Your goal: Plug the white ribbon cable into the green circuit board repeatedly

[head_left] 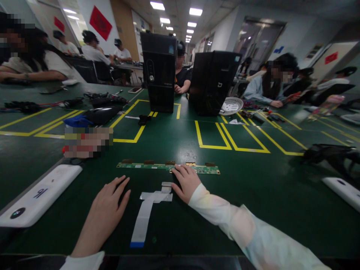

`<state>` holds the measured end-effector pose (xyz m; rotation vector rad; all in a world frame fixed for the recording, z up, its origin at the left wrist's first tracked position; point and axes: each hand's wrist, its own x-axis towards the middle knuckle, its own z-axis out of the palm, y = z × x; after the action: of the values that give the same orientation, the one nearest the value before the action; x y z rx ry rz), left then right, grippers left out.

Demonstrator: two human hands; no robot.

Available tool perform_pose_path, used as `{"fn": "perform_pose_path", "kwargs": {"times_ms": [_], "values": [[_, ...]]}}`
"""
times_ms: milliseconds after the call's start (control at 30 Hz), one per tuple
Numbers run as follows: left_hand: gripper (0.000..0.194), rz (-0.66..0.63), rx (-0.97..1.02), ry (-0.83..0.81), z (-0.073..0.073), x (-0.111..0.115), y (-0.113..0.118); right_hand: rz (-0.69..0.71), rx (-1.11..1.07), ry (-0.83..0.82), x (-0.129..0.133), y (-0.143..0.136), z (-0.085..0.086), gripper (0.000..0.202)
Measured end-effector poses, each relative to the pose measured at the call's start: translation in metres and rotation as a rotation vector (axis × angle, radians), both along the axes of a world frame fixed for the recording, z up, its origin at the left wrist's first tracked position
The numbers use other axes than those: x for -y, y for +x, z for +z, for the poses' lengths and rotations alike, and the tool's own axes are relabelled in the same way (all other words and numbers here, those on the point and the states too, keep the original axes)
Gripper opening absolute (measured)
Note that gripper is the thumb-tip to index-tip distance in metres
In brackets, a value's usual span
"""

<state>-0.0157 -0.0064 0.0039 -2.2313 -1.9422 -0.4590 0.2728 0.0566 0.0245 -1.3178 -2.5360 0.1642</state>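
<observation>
My left hand [108, 204] rests palm down on the green table, fingers stretched out, holding nothing. My right hand [186, 182] lies over a long narrow green circuit board [153, 166], its fingertips touching the board and covering part of its middle. Between my hands is a white flat ribbon cable [142, 221], bent and taped across, with a blue tip at the near end. The small connector at its far end [167, 184] lies close to my right thumb. Whether the thumb touches it I cannot tell.
Two black computer towers [160, 75] [213, 82] stand across the table. White devices [45, 195] [343, 191] lie at both sides. Dark cables [105, 100], a white basket [232, 105] and yellow tape outlines [125, 141] are farther back. Several people sit around.
</observation>
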Motion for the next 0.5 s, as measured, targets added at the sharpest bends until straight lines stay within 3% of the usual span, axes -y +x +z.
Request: {"fn": "perform_pose_path", "kwargs": {"times_ms": [267,500], "values": [[0.054,0.004,0.012,0.024,0.003,0.0,0.003,0.061,0.036,-0.02,-0.001,-0.002,0.003,0.06],[0.052,0.009,0.003,0.027,0.006,0.001,0.005,0.298,0.081,0.101,-0.017,0.038,0.001,0.058]]}}
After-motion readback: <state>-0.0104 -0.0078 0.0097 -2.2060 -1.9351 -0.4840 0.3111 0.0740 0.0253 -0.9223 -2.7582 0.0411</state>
